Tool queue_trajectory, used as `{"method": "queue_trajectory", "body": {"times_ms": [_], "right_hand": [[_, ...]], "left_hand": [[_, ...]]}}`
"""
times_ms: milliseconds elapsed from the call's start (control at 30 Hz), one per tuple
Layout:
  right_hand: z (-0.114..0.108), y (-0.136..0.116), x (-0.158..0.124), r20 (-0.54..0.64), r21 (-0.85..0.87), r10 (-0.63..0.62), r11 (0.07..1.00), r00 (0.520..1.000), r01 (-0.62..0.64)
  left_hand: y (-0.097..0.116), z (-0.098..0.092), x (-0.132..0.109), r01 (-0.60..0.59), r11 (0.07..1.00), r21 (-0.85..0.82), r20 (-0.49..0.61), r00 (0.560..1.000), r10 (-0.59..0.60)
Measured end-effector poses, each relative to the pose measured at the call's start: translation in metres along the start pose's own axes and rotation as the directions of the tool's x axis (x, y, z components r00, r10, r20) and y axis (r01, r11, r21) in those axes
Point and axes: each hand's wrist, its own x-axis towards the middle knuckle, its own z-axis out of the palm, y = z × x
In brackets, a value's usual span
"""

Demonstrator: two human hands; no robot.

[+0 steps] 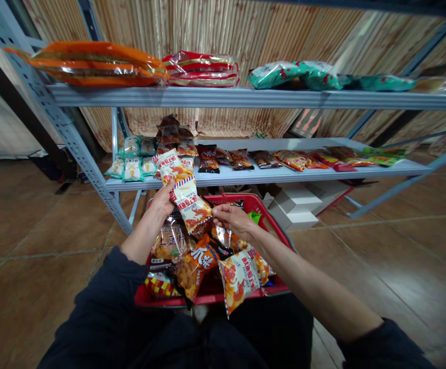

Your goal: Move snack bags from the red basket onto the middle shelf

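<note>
Above the red shopping basket [282, 233], my left hand [164, 201] grips white-and-orange snack bags from the side. One snack bag [192, 209] overlaps another white-and-orange bag [171, 165] that reaches up toward the lower shelf. With its fingertips, my right hand [232, 218] pinches the right corner of the nearer bag. Inside the basket are a brown potato-chip bag [169, 241], an orange-and-black bag [196, 264] and more packets. A matching white snack bag [240, 277] hangs over the basket's near edge. What lies deeper in the basket is hidden.
On the lower shelf [246, 177] lie small green-and-white packets [132, 166], stacked brown bags [169, 134] and a row of flat snack bags [292, 159]. The upper shelf [207, 97] holds larger orange, red and teal bags. White boxes [297, 205] stand beneath the rack.
</note>
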Motion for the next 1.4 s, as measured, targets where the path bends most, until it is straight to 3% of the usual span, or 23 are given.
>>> {"method": "queue_trajectory", "body": {"times_ms": [333,567,733,867,1100,1267,1400], "right_hand": [[0.003,0.02,-0.01,-0.118,-0.026,-0.172,0.985,0.978,0.17],[0.004,0.009,-0.02,-0.067,0.006,-0.088,0.996,0.994,0.088],[0.016,-0.008,-0.019,0.053,-0.01,-0.092,0.996,0.994,0.092],[0.025,-0.006,-0.014,0.12,0.011,-0.087,0.996,0.989,0.086],[0.031,0.001,-0.012,0.048,-0.003,-0.13,0.991,0.99,0.13],[0.028,-0.004,-0.007,0.039,-0.188,-0.28,0.941,0.959,0.282],[0.021,-0.011,-0.006,0.096,-0.477,-0.41,0.781,0.907,0.403]], "left_hand": [[-0.011,0.006,-0.001,-0.06,0.997,-0.053,-0.017,0.998,0.059],[-0.014,0.006,0.0,-0.042,0.997,-0.072,-0.012,0.999,0.041],[-0.017,0.012,-0.004,-0.017,0.998,-0.055,0.076,0.997,0.021],[-0.022,0.015,-0.009,0.018,1.0,-0.021,0.118,0.993,-0.016],[-0.018,0.013,-0.014,0.049,0.999,-0.007,0.117,0.992,-0.048],[-0.012,0.016,-0.016,0.066,0.998,-0.01,0.076,0.995,-0.066],[-0.012,0.016,-0.017,0.065,0.998,-0.006,0.096,0.993,-0.064]]}}
